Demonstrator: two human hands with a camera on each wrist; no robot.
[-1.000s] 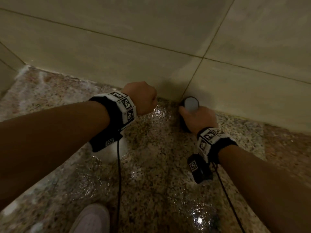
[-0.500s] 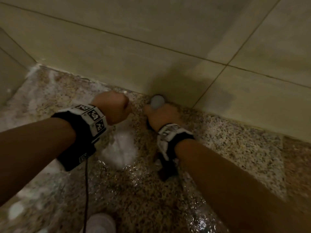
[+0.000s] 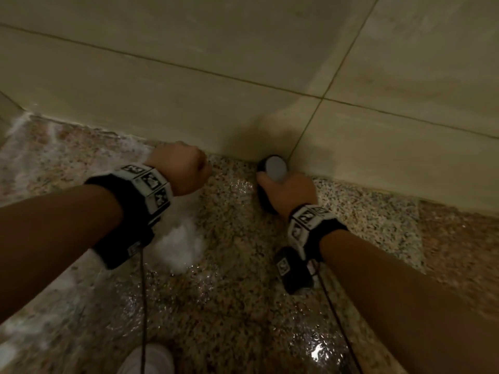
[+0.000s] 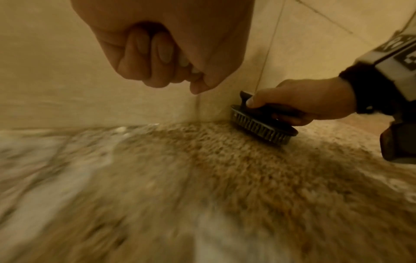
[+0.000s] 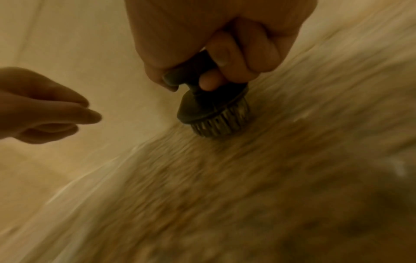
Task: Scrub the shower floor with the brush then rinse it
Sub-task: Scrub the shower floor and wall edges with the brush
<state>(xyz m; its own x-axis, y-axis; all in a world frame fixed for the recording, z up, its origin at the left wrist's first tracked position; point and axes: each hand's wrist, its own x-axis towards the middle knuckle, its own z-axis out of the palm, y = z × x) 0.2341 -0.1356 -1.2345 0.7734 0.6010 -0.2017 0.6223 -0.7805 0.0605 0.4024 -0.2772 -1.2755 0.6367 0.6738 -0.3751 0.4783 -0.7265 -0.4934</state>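
My right hand is clamped on the brush: fingers and thumb curl round its dark knob handle, and the bristles rest on the shower floor at the foot of the wall, just beside a vertical grout line. In the head view my hand covers most of the brush — only its pale round top and a dark edge show. The right wrist view shows the grip and the bristle ring, with the floor around it blurred.

My left hand holds nothing. It hangs above the floor to the left of the brush, apart from it, near the wall. The left wrist view shows its fingers curled into the palm; the right wrist view shows only a few fingertips at the frame edge.

The speckled stone floor is wet and glistening. A white patch of foam lies partly under my left forearm; more foam runs along the left edge, smeared and hard to make out. A white shoe is cut off at the bottom edge.
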